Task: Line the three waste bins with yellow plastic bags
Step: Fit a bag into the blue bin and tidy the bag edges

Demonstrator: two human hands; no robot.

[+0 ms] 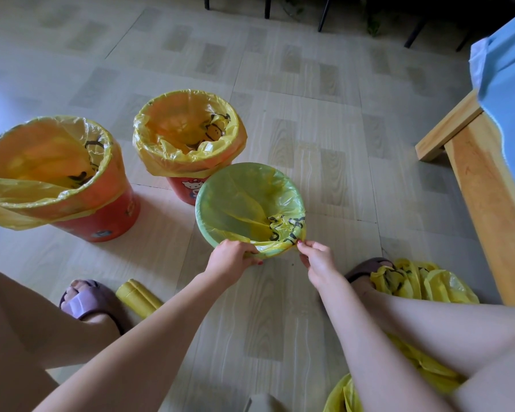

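- The green bin (220, 227) stands on the floor (324, 144) in front of the person, and the yellow bag (250, 203) lies inside it, with its edge folded over the rim on the near side
- The left hand (231, 258) grips the bag edge at the near rim, fingers curled around the plastic
- The right hand (317, 258) pinches the bag edge with thumb and fingertips, just beside the rim at the near right
- Two orange bins are already lined: the left orange bin (101, 221) stands apart from the green one, and the far orange bin (185, 190) is touching or almost touching the green rim, I cannot tell which
- A roll of yellow bags (137, 301) lies near the left foot, beside the purple slipper (84, 301)
- Loose yellow bags (422, 281) are piled by the right foot, close to the wooden bed frame (482, 188)
- Open floor stays wide behind the bins and between the green bin and the bed frame; the near side is narrow because of the legs
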